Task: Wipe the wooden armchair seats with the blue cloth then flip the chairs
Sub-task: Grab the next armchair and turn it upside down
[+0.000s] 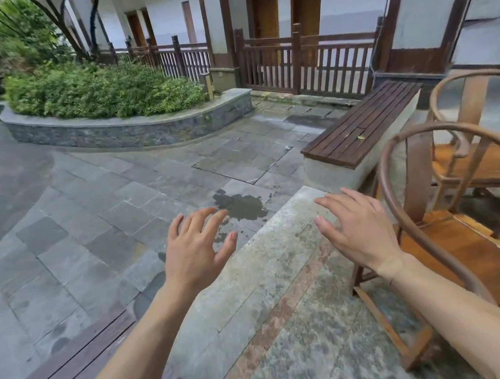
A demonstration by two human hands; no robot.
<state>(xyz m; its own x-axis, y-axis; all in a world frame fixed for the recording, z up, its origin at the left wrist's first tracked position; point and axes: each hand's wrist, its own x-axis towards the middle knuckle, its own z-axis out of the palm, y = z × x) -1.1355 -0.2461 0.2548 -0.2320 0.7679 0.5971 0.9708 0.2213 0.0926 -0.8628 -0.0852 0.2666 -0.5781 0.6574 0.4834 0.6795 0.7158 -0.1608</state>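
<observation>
My right hand (363, 235) and left hand (196, 251) hover spread and empty (no blue cloth in sight), the right nearer the near armchair (468, 243), which stands to its right.

Stone-paved floor (261, 331) carries two wooden armchairs (473, 255), slatted bench (361, 130).
</observation>
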